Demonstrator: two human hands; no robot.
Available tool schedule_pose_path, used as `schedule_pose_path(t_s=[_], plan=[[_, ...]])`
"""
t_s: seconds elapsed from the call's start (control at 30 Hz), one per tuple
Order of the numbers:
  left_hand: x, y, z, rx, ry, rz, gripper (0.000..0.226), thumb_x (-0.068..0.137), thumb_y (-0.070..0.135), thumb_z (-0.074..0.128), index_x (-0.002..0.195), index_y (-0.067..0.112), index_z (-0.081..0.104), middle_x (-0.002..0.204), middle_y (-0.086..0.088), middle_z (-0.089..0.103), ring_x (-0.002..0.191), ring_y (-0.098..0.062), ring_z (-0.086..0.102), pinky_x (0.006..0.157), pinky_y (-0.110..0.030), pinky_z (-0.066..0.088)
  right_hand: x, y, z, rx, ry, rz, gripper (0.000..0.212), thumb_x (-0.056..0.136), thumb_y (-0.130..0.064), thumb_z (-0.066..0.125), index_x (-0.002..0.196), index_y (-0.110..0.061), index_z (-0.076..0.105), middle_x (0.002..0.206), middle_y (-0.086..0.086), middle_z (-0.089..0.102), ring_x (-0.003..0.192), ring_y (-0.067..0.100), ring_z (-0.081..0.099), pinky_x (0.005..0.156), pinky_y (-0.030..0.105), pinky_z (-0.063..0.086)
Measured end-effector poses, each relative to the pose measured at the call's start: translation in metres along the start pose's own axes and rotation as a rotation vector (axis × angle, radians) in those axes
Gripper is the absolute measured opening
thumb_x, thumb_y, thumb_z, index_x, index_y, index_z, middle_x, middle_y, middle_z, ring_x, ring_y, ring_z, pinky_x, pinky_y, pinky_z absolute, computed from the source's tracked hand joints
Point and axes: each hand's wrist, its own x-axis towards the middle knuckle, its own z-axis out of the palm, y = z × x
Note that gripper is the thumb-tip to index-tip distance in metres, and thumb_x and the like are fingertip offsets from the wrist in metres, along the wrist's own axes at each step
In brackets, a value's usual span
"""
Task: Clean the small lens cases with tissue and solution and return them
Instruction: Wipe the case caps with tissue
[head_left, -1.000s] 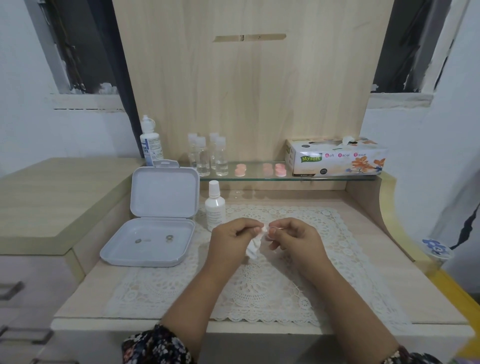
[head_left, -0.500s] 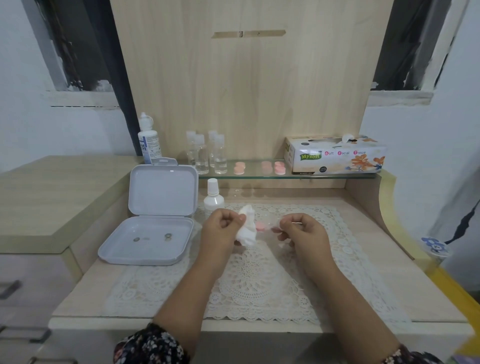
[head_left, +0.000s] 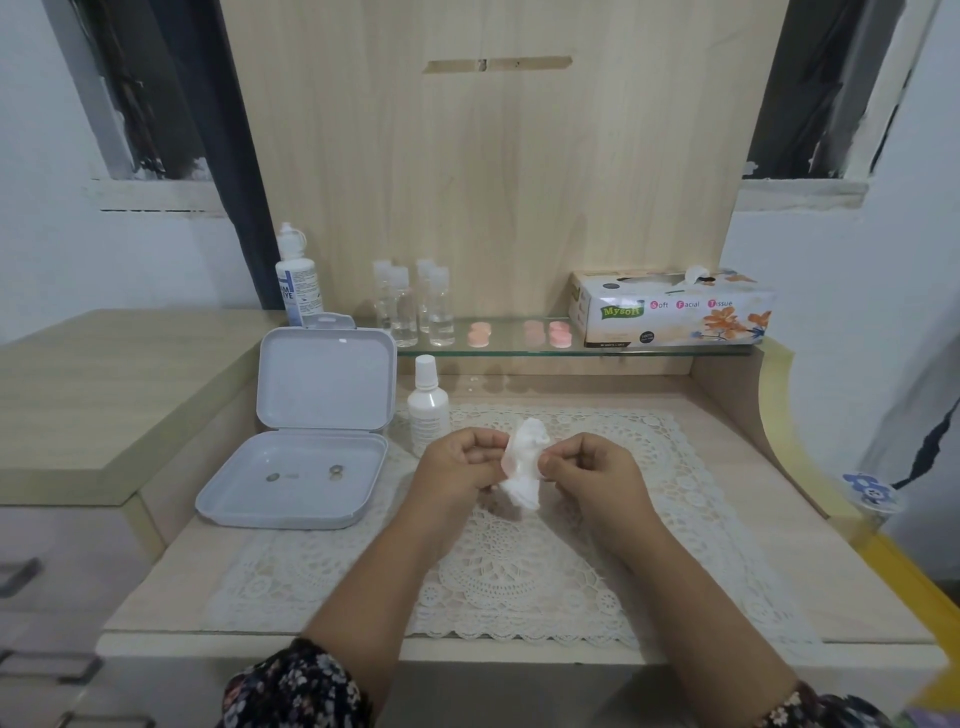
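Above a lace mat (head_left: 519, 571) on the table (head_left: 779, 519), left hand (head_left: 457, 462) and right hand (head_left: 587, 467) pinch one crumpled white tissue (head_left: 524, 467) between them, each grip closed on it.

A home dressing table (lace doily (head_left: 519, 571), tissue box (head_left: 670, 312), glass shelf (head_left: 519, 349)).

The person wears dark sleeves (head_left: 296, 686) printed with small pale flowers, pushed up past the forearms; both hands (head_left: 457, 462) are bare, without rings.

open lace mat (head_left: 649, 519) right of hands; dropper bottle (head_left: 428, 405) and open box (head_left: 306, 447) crowding left
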Motion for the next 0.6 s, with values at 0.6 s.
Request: schedule_pose_path(t_s=[0.6], plan=[[-0.0058,0.0041,0.0054,-0.08,-0.16,-0.104,0.022,0.082,-0.014,0.061,0.1,-0.003,0.068,0.091,-0.019,0.072,0.078,-0.025,0.071,0.061,-0.028,0.058,0.002,0.0,-0.0012,0.042,0.045,-0.045,0.01,0.072,-0.016,0.076,0.075,-0.013,0.067,0.082,0.019,0.067,0.077,0.037,0.065,0.074,0.052,0.057]])
